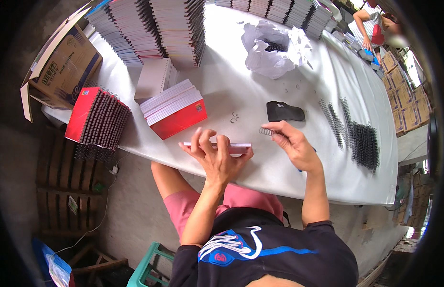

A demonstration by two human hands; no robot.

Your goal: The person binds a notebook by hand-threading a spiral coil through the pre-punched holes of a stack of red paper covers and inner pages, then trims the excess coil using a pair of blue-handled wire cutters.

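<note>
Near the table's front edge, my left hand (213,155) grips a small notebook block (241,145) seen nearly edge-on, its fingers curled over the top. My right hand (296,147), just to the right, pinches a dark spiral binding coil (265,131) between thumb and fingers. The coil's free end points left, apart from the block. Beyond my left hand stands a bundle of unbound red-covered notebooks (181,118), white page edges up. Several black coils (365,146) lie in a pile on the right, with a black cloth item (284,112) nearer my right hand.
Bound red notebooks (95,119) stack at the left edge beside a cardboard box (65,67). Tall piles of spiral notebooks (176,33) rise behind. A crumpled white bag (269,60) holds dark coils. Coil scraps (235,117) dot the white tablecloth. Another person (370,28) works far right.
</note>
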